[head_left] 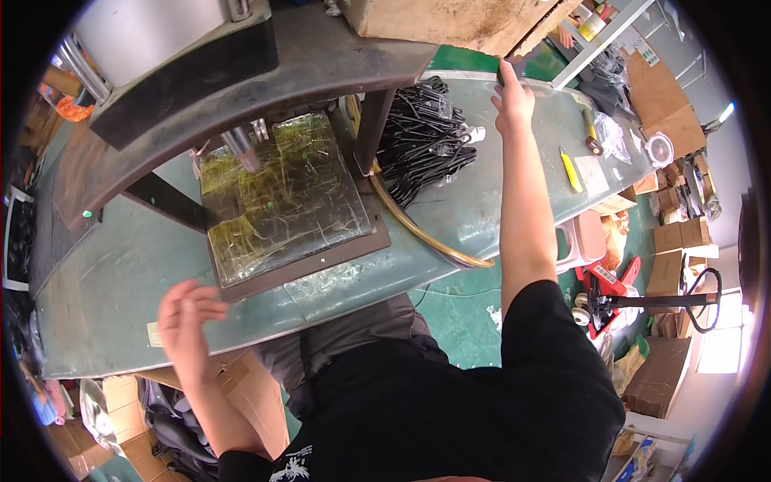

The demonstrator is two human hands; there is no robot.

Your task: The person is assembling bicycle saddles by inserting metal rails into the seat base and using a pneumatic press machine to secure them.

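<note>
My left hand (190, 325) is over the near edge of the green table, left of centre, its fingers apart and holding nothing. Just beyond it is the base of a press (249, 104), where a flat block wrapped in clear and yellowish tape (285, 201) lies on a brown plate (321, 261). My right arm stretches far forward. At its end, my right hand (515, 106) is closed at a dark object (506, 74) below the edge of a brown box (450, 24); what that object is, I cannot make out. A bundle of black cables (426, 136) lies left of this hand.
A curved yellowish hose (409, 221) crosses the table (474, 217). Toward the right are a yellow cutter (571, 170), a hammer-like tool (592, 132) and a roll of tape (659, 149). An open carton (253, 394) stands below the table's near edge; a pink stool (582, 241) is at right.
</note>
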